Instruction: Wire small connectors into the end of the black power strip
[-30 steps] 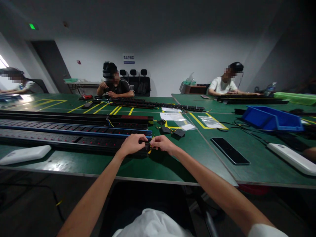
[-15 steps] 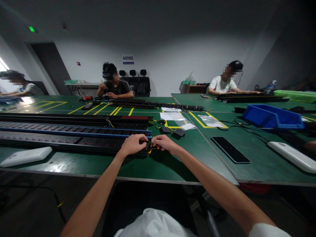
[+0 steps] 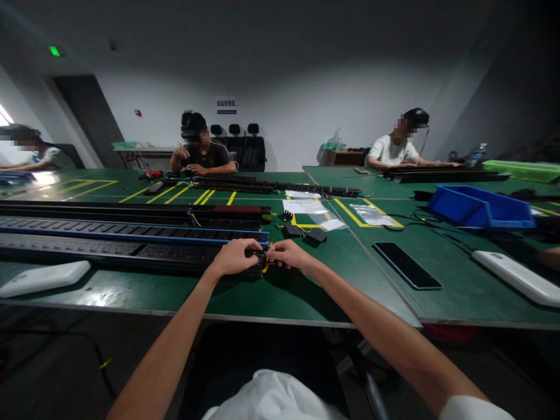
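Note:
My left hand [image 3: 234,256] grips the near right end of a long black strip [image 3: 175,252] with rows of sockets and small red parts, its thumb and fingers bent over the end. Yellow wire [image 3: 265,265] comes out of that end. Close beside it, my right hand [image 3: 289,254] pinches the wire between thumb and fingertips; the exact contact is partly covered by the fingers. Just behind my hands, two small black end pieces [image 3: 315,236] with short yellow wires lie on the green table [image 3: 350,280].
More long strips [image 3: 131,224] lie behind the held one. A white power bank [image 3: 44,278] is at left. To the right are a phone [image 3: 406,265], another white power bank [image 3: 516,277], cables and a blue bin [image 3: 481,208]. Papers [image 3: 306,206] lie ahead. Several people sit across the table.
Both hands stay at the strip's end, with only slight finger movement. The whole view has shifted a little.

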Available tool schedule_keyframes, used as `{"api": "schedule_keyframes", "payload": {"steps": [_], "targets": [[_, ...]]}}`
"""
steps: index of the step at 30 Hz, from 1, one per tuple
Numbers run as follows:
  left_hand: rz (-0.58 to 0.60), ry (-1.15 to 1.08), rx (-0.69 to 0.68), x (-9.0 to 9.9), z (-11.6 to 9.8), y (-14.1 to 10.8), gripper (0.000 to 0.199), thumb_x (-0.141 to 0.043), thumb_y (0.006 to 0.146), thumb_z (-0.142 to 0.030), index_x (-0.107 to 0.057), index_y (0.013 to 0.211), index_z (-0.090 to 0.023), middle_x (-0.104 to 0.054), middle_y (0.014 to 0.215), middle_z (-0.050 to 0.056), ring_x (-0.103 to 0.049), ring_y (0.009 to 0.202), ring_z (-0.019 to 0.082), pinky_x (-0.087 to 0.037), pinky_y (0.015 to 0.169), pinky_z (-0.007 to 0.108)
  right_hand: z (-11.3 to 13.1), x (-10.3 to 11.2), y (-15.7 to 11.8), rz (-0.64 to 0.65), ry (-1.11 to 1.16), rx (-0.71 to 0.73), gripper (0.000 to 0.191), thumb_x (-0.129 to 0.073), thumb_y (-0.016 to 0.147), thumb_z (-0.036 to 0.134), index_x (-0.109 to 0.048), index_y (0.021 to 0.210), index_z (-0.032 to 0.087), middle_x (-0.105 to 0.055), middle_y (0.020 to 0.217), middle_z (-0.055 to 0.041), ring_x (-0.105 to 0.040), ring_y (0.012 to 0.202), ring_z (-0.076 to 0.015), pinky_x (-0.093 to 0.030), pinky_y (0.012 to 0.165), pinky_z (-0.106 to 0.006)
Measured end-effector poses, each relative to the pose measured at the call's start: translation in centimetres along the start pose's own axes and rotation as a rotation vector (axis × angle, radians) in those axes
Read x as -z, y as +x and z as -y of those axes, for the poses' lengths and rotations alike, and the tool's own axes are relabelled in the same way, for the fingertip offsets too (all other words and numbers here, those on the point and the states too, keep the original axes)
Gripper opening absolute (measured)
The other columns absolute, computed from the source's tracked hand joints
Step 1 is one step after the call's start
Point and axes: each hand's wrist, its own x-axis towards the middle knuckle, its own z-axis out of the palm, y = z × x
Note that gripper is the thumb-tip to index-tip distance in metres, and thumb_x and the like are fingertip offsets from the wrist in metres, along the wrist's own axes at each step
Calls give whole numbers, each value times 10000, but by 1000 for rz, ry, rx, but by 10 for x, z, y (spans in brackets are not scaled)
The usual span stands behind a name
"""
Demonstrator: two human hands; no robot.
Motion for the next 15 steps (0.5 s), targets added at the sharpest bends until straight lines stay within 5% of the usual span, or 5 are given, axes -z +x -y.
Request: {"api": "schedule_keyframes", "payload": {"steps": [15], "targets": [[-6,-30,43,-4,4,5,285,-577,766,-253,-736,1002,-274,-769,1009,-14,-701,962,188,-531,861,247,0,1,0,18,-3,5,158,-644,832,304,-636,773,157,-602,701,16,-462,507,-47,-259,381,-151]]}}
